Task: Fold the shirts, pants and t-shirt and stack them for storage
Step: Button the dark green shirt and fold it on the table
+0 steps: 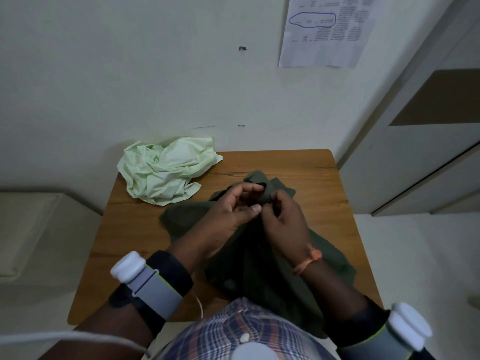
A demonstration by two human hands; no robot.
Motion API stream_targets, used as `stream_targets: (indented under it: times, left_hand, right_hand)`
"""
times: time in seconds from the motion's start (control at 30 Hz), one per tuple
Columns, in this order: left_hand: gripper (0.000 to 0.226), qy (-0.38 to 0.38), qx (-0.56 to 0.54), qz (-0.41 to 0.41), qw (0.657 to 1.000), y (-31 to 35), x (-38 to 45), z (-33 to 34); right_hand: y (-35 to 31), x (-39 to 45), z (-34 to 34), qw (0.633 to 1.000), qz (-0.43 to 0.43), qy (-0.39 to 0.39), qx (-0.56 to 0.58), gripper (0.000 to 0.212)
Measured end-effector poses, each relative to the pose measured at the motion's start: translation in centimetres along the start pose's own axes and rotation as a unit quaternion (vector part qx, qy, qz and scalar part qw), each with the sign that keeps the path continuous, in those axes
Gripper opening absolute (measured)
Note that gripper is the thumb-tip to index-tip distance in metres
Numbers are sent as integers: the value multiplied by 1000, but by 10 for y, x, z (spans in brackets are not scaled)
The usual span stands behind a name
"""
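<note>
- Left hand [228, 211] and right hand [281, 219] meet above the table's middle, fingers curled, both pinching the dark green shirt [259, 268].
- Wooden table [298, 165] carries that shirt, draped toward the person.
- Crumpled pale green garment [163, 170] lies at the far left corner.
- Printed paper [324, 32] on the wall has a blue pen oval; its text is unreadable.

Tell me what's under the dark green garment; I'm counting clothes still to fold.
Only the wooden table shows around the dark green garment. Both hands, left hand and right hand, grip it. Anything beneath it is hidden.
</note>
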State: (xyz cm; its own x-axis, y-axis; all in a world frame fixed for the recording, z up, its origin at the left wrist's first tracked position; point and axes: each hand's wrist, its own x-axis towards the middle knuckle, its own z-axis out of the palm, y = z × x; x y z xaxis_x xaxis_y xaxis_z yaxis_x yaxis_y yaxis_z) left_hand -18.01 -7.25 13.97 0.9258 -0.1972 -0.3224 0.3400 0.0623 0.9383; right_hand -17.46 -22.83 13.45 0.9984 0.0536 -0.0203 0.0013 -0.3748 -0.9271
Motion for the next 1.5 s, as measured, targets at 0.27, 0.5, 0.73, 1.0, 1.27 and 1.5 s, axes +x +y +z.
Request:
stream_targets:
  times: [0.27,0.5,0.73,1.0,1.27,1.5]
  left_hand:
    - [13,163,333,64,926,-20,27,-27]
    - [13,244,411,200,855,100,41,-75]
    - [17,353,412,342,767,235,42,-79]
    - [24,271,471,230,807,75,10,-42]
    - [23,27,518,15,855,-100,-17,-18]
    - [50,-20,470,-139,871,-150,-31,-26]
  right_hand:
    - [-26,59,-43,973,115,-91,178,44]
    - [-61,131,-100,990,-50,-42,-122,29]
    - [-166,182,-141,956,-192,184,-125,17]
    - [-71,74,-72,934,-188,57,-298,14]
    - [89,-19,-2,963,163,-126,-176,37]
    - [141,-58,2,929,205,-145,-273,19]
